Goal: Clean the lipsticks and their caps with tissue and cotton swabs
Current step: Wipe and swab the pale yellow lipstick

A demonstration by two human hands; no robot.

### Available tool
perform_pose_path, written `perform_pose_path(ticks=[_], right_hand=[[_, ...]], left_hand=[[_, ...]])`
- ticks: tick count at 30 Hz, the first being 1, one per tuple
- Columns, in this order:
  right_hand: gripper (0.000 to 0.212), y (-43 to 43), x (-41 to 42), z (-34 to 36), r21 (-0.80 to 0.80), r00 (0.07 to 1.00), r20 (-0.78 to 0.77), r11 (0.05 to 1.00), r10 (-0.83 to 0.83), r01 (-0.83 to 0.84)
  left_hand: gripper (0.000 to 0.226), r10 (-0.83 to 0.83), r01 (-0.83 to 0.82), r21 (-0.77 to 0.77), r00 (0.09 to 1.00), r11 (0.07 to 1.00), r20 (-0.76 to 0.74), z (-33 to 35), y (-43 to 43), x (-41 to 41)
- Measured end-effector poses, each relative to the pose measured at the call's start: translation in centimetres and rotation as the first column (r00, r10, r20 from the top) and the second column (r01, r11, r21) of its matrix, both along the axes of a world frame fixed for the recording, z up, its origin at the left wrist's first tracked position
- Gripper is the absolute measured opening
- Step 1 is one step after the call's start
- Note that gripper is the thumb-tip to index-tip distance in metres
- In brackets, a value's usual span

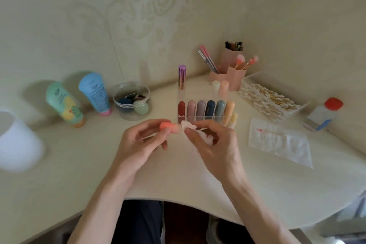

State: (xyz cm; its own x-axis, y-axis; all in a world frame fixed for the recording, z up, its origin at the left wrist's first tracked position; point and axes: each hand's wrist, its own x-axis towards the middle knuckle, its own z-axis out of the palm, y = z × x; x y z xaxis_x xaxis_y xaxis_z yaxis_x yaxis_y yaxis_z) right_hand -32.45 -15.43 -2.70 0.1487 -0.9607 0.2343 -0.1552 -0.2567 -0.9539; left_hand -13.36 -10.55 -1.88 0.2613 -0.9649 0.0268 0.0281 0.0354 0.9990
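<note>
Left hand [138, 140] grasping coral lipstick [165, 125], right hand [215, 144] pinching tissue [188, 126], organiser [200, 91] of lipsticks [201, 108], tray [252, 77] of swabs [271, 99]

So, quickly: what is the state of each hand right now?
Left hand: grips the coral lipstick tube.
Right hand: pinches the crumpled tissue.

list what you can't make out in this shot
Head view only:
- coral piece: cap or lipstick body unclear; the left hand covers most of it.
- tissue: where it meets the coral piece is hidden by the right hand.
- white object: blurred and cut off by the left edge.
- bottle: label too blurred to read.
- blue tube: print too small to read.
</note>
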Motion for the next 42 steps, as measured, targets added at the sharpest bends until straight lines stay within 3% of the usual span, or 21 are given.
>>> perform_pose_path(ticks=[4,14,20,28,35,37,42], right_hand=[[0.009,0.5,1.4,0.5,-0.077,0.998,0.054,0.997,0.01,-0.006],[0.017,0.6,1.7,-0.7,-0.481,0.99,-0.134,0.876,-0.045,-0.026],[0.017,0.4,1.5,-0.9,-0.446,0.994,-0.096,0.891,0.047,-0.085],[0.015,0.3,1.8,-1.8,-0.103,0.984,0.04,0.98,0.174,-0.169],[0.016,0.5,1.6,-1.3,0.058,0.955,0.152,0.963,0.253,-0.265],[0.014,0.5,1.5,-1.1,0.026,0.962,0.142,0.97,0.234,-0.24],[0.004,1.0,2.1,-1.3,-0.268,0.989,-0.123,0.956,0.087,-0.117]], left_hand=[[0.033,0.003,-0.003,0.006,0.994,1.0,-0.113,0.2,0.1,-0.1],[0.025,0.082,-0.082,0.011,0.988,0.997,-0.132,-0.4,0.3,-0.1],[0.025,0.077,-0.076,0.008,0.986,0.997,-0.151,-0.5,0.5,-0.2],[0.031,0.07,-0.075,-0.043,0.991,0.996,-0.111,-0.7,0.5,-0.2],[0.026,0.087,-0.072,-0.158,0.993,0.985,0.085,-1.2,0.2,-0.7],[0.029,0.037,-0.022,-0.148,0.994,0.989,0.099,-1.1,0.1,-0.7],[0.029,-0.028,0.031,-0.048,0.998,0.998,0.06,-1.4,-0.2,-0.6]])
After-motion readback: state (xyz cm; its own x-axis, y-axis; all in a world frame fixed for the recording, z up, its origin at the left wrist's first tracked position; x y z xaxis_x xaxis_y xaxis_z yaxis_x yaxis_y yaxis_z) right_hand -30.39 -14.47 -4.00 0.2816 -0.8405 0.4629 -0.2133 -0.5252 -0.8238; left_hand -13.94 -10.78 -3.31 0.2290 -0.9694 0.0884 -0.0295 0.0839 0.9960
